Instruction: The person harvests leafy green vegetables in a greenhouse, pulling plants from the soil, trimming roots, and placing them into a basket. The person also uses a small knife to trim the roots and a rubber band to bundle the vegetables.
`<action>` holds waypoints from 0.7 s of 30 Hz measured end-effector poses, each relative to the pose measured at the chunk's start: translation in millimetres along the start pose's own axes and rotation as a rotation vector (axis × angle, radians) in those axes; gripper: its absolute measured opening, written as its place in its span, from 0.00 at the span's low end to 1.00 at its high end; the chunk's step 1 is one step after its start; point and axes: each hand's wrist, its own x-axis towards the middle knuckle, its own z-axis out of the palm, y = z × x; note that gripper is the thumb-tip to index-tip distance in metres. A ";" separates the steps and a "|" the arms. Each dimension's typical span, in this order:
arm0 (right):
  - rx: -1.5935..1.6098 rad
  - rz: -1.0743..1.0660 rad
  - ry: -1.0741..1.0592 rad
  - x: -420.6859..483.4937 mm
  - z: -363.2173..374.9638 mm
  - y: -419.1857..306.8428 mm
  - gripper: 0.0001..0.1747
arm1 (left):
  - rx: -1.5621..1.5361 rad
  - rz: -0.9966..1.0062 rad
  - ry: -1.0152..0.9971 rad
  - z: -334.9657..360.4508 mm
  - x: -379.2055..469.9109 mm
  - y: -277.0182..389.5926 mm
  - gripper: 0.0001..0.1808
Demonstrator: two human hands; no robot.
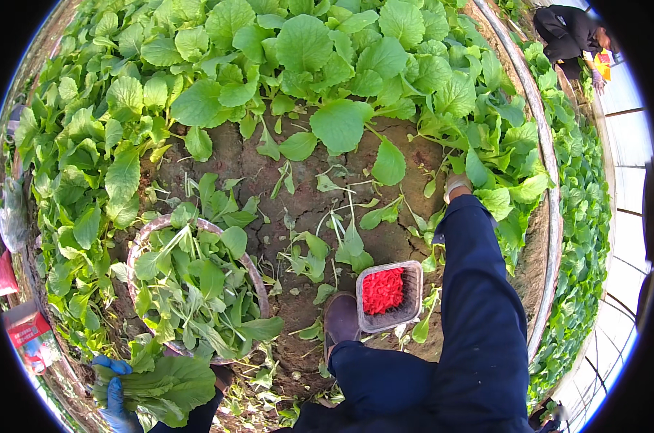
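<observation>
My left hand (113,389), in a blue glove, grips a bunch of leafy greens (167,384) at the lower left, below a round basin. That basin (255,279) holds a heap of loose picked leaves. My right hand (457,184), in a pale glove, reaches in at the edge of the growing greens (451,100) on the right; leaves cover its fingers, so its grip does not show. Beside my shoe (341,319) a clear plastic tub (411,303) holds red bands or ties (383,290).
Loose leaves (351,243) lie on the cracked soil (283,216). A pale pipe or hose (546,135) runs along the bed's right side. A co-worker (568,32) in dark clothes bends at the upper right. A red and white box (26,335) stands at the far left.
</observation>
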 end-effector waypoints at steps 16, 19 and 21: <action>0.417 -0.519 0.464 -191.2 -204.5 -28.8 0.27 | -0.231 0.258 0.036 -25.7 -51.8 33.4 0.23; 0.785 -0.934 0.409 -250.5 -281.0 -77.5 0.19 | -0.236 0.250 0.050 -29.8 -61.3 39.0 0.23; 0.841 -1.414 0.401 -278.0 -330.1 -99.3 0.19 | -0.215 0.277 0.047 -36.1 -70.1 41.1 0.21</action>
